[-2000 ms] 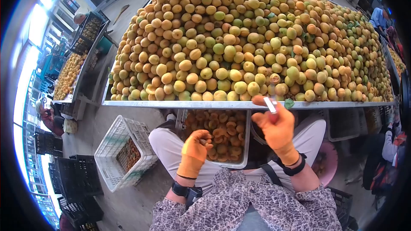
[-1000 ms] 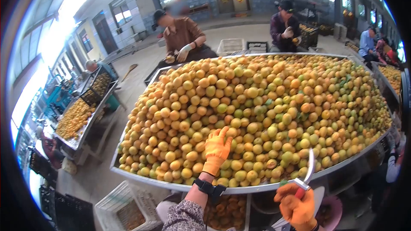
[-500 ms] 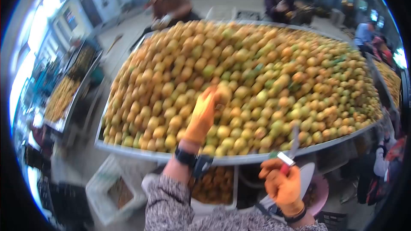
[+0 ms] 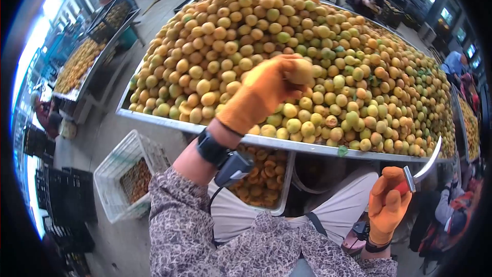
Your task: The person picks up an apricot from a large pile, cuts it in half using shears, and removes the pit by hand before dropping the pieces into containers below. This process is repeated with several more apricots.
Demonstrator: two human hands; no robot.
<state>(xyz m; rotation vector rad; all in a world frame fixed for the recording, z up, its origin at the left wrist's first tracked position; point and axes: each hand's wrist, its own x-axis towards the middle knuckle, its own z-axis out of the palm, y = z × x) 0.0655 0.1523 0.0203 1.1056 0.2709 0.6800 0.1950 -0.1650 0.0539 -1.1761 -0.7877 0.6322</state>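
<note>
My left hand (image 4: 266, 86), in an orange glove, is closed around a yellow-orange apricot (image 4: 301, 72) above the heap. Below and beyond it many loose apricots (image 4: 220, 33) are piled on a metal-edged table (image 4: 328, 149). My right hand (image 4: 388, 206), also gloved in orange, grips the red handle of a knife (image 4: 429, 163) beside the table's front edge. The knife's curved blade points up and to the right, away from the held apricot. Under the table edge, a white bin (image 4: 283, 187) holds opened orange apricot pieces (image 4: 259, 174).
A white crate (image 4: 115, 174) with brown contents, perhaps pits, stands on the floor at left. Black crates (image 4: 64, 200) are stacked farther left. Other people sit across the table and at right. Another fruit-laden table (image 4: 82, 66) is at far left.
The view has shifted. My left hand looks larger and nearer, the apricot still in its fingers. My right hand has moved right, and the knife blade now leans to the right.
</note>
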